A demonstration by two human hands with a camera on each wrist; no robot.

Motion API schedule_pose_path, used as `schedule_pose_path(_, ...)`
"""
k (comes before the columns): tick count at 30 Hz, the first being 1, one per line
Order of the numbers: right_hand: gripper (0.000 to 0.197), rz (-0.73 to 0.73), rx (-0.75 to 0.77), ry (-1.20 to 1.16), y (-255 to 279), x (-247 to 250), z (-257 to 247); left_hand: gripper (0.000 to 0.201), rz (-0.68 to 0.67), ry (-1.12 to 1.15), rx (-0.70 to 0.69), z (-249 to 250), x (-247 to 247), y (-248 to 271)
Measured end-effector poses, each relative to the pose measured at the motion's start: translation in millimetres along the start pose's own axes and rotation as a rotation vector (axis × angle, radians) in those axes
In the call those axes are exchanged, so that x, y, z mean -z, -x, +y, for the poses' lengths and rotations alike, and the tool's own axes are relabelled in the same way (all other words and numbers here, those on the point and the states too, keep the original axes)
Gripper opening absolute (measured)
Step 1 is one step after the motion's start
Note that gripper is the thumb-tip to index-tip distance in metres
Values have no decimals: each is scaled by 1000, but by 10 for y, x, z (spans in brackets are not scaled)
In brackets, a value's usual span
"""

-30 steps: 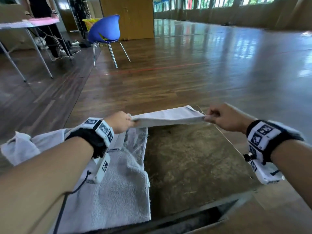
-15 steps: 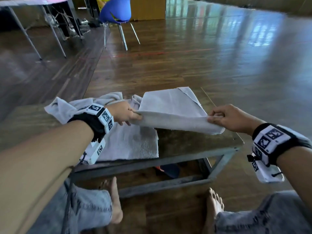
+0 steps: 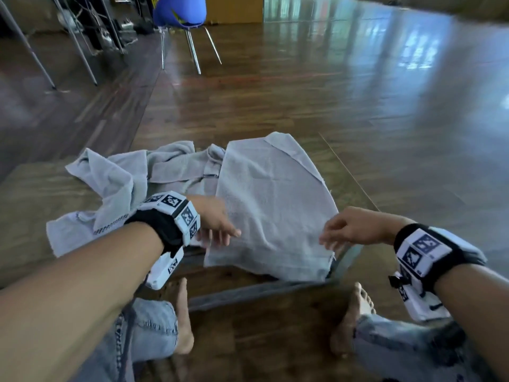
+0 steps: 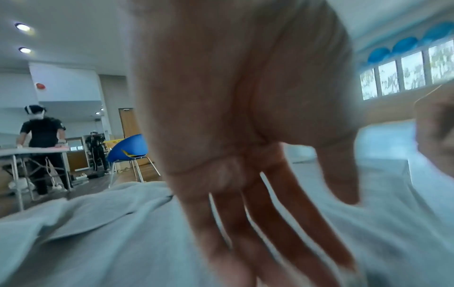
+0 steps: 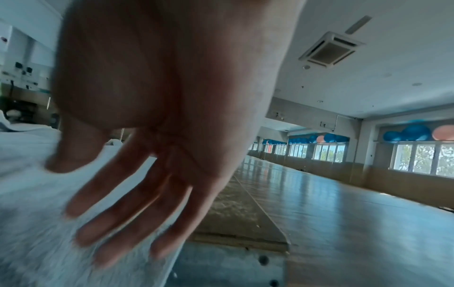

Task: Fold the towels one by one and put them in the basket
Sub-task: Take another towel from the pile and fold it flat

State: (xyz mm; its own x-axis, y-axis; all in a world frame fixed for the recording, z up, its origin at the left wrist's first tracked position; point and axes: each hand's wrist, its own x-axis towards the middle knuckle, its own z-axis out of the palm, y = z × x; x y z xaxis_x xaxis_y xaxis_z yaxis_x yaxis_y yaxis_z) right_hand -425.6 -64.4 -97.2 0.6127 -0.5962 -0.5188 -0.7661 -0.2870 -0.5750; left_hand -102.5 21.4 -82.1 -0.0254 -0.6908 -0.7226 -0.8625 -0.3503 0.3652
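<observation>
A folded grey towel [image 3: 270, 205] lies on the right part of the low wooden table [image 3: 355, 194], its near edge hanging over the front rail. My left hand [image 3: 220, 230] sits at the towel's left near corner with straight, spread fingers [image 4: 270, 223] over the cloth [image 4: 393, 223]. My right hand [image 3: 344, 232] hovers at the right near edge, fingers [image 5: 117, 196] straight and spread just over the towel [image 5: 29, 213]. Neither hand holds anything. A crumpled grey towel [image 3: 124, 186] lies to the left on the table. No basket is in view.
My bare feet [image 3: 181, 321] and jeans are on the wooden floor under the table's front rail [image 3: 248, 293]. A blue chair [image 3: 179, 12] and metal table legs [image 3: 82, 51] stand at the back left. A person in black [image 4: 44, 139] stands by a far table.
The towel, held taut in the air by both hands a second ago, now lies on the table. Both hands have let go and opened. The head view has tilted down.
</observation>
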Motion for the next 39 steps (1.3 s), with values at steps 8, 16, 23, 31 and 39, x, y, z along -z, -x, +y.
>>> schedule_pose_path(8, 23, 322, 39, 179, -1002, 415, -291, 21, 586, 22, -301, 587, 445, -926)
schedule_pose_path(16, 38, 421, -31, 345, -2262, 838, -353, 50, 635, -169, -200, 628, 693, -1752)
schedule_pose_path(23, 48, 317, -215, 512, -2618, 1188, -313, 69, 546, -329, -151, 640, 881, -1765)
schedule_pose_path(31, 55, 598, -383, 448, -2411, 1400, -30, 70, 519, -330, -126, 663, 870, -1729)
schedule_pose_path(39, 51, 330, -162, 580, -2740, 1437, -11, 69, 498, -328, -139, 637, 877, -1749)
